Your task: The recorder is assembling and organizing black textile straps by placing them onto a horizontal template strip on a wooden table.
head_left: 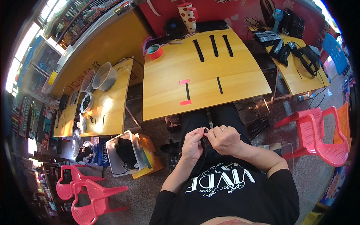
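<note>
Our left hand (pixel 192 144) and right hand (pixel 225 140) pinch a thin black strap (pixel 204 143) closely between them, above our lap (pixel 226 114) and near the yellow table (pixel 168 80). On it lie two short black strips (pixel 219 85) near us, three longer ones (pixel 214 45) farther off, and a red tape roll (pixel 156 54).

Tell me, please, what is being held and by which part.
A thin black strip, apparently pinched near its upper end by the left grip and right grip; its kind is unclear.

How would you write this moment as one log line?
left hand: pinching small dark item | right hand: pinching same item | table: black strips, red tape roll
</note>
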A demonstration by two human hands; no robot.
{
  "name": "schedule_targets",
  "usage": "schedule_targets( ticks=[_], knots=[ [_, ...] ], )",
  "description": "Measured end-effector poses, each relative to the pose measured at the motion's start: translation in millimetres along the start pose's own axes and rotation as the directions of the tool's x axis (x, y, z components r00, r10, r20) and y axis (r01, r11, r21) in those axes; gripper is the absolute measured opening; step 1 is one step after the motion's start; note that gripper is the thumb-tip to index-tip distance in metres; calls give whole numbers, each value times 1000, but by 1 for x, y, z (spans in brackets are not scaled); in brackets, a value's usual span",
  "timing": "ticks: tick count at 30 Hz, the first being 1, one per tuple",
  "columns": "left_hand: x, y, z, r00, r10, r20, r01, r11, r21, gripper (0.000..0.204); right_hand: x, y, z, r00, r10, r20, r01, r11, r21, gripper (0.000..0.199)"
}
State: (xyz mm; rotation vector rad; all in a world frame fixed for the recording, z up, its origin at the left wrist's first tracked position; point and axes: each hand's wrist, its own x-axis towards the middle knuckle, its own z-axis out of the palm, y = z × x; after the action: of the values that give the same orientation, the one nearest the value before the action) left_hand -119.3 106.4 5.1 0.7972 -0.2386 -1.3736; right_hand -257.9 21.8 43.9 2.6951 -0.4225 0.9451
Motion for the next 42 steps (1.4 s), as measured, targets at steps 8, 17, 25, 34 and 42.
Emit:
schedule_targets(
  ticks=[8, 17, 25, 34, 42],
  knots=[
    [11, 13, -17, 999, 51, -17, -52, 987, -150, 23, -8, -5, 7, 990, 129, 64, -143, 925, 352, 28],
    [-5, 16, -13, 1000, 10, 21, -10, 1000, -2, 23, 16, 19, -3, 983, 29, 181, -119, 851, 511, 46],
    [-3, 13, -25, 916, 358, -181, -307, 916, 257, 14, 3, 0, 1, 927, -375, -9, 322, 781, 535, 29],
    [-44, 163, -254, 674, 487, -556, -674, 714, -192, 27, 34, 69, -100, 968, -248, 47, 56, 389, 919, 26],
    [27, 46, -2, 905, -368, 212, 281, 893, 351, 27, 190, 181, -10, 839, 104, 534, -494, 556, 668, 12]
  ],
)
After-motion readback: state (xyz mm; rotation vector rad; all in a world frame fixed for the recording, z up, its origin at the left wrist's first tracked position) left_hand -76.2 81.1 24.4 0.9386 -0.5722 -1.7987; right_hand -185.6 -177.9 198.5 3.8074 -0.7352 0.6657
